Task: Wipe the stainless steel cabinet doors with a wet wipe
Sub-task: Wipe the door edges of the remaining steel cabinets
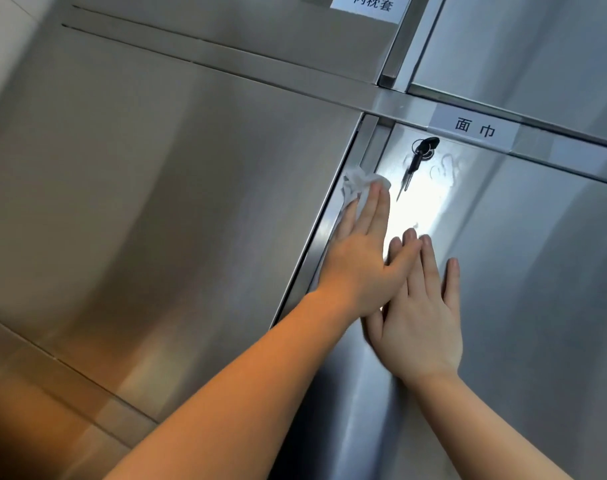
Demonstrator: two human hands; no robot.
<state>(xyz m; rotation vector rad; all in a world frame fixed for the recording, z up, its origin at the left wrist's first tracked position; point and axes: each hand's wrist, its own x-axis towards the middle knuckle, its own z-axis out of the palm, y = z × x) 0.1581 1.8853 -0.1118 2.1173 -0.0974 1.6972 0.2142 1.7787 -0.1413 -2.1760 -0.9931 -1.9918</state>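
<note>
Two hands on the lower right door (503,271). My left hand (361,258) crosses over the right; its fingers (376,206) lie straight and together, pressing the wet wipe (113,188) flat at the door's top left corner, over the seam w/ the handle strip. Right hand (421,317) lies flat lower down, fingers a bit apart, holding nothing, seemingly bracing the door. Key (414,161) hangs in the lock just right of the wipe; wet smears show beside it, so I judge the top left corner area is partly done. No streaks visible on the rest of this door or the lower left door (156,202), so prob most is left. Label (475,128) sits above.
</note>
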